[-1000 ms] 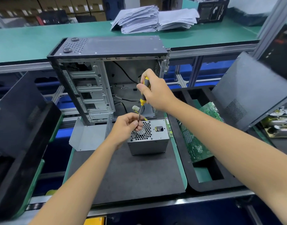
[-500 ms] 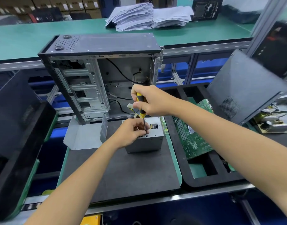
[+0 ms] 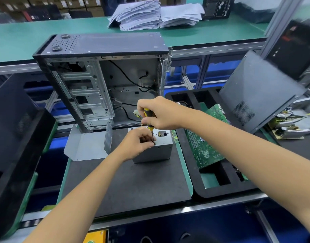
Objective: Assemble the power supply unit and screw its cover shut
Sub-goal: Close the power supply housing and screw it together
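Observation:
A grey power supply unit stands on the dark foam mat in the middle of the bench. My right hand grips a yellow and black screwdriver held upright, its tip down on the unit's top near the front edge. My left hand rests on the unit's top, fingers curled and pinched around the screwdriver shaft at the tip. Any screw under the tip is hidden by my fingers. Yellow wires with a white connector show behind my right hand.
An open computer case stands behind the mat. A bent grey metal plate lies at the left of the unit. A black foam tray with a green circuit board sits right, a dark side panel beyond it.
My right hand has come down and slightly right with the screwdriver, from above the fan grille to the unit's top front edge. My left hand shifted right with the tip and covers the grille.

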{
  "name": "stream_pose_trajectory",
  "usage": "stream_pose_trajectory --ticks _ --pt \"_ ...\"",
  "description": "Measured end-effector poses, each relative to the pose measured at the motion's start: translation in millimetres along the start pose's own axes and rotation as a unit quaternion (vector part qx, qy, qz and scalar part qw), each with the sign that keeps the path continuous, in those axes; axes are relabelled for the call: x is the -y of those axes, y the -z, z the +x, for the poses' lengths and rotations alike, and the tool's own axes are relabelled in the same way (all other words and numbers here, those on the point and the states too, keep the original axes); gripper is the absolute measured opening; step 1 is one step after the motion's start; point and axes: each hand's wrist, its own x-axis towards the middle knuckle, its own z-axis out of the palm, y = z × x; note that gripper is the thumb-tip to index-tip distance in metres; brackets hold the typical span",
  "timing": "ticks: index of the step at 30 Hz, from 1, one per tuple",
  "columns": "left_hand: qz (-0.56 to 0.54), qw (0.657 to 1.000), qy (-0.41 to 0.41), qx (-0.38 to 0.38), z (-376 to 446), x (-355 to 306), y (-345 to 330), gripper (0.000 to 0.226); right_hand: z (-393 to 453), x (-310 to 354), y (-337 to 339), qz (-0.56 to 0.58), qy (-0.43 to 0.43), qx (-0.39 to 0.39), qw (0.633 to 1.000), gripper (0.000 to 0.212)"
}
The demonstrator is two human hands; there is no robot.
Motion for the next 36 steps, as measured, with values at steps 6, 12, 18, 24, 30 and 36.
stream_pose_trajectory --ticks 6,12,18,24,30,36 --pt "0.001 1.0 -0.002 0.011 2 -2 2 0.007 5 9 13 -0.118 0.0 0.057 0.991 0.007" --pt "-0.015 1.0 0.006 0.017 4 -1 2 0.011 9 17 11 -0.264 -0.038 0.049 0.963 0.039" --pt "-0.018 0.999 0.025 0.009 5 -2 -1 0.012 7 22 6 -0.311 -0.048 0.055 0.948 0.026" --pt "-0.001 1.0 0.021 0.006 5 -4 -1 0.017 5 28 17 -0.239 -0.023 0.107 0.965 0.019" --pt "-0.005 1.0 0.01 0.013 4 -5 0 0.021 4 22 11 -0.358 -0.066 0.08 0.928 0.017" --pt "0.001 1.0 0.007 0.009 6 -6 1 0.017 1 23 22 -0.243 -0.004 0.135 0.961 0.009"
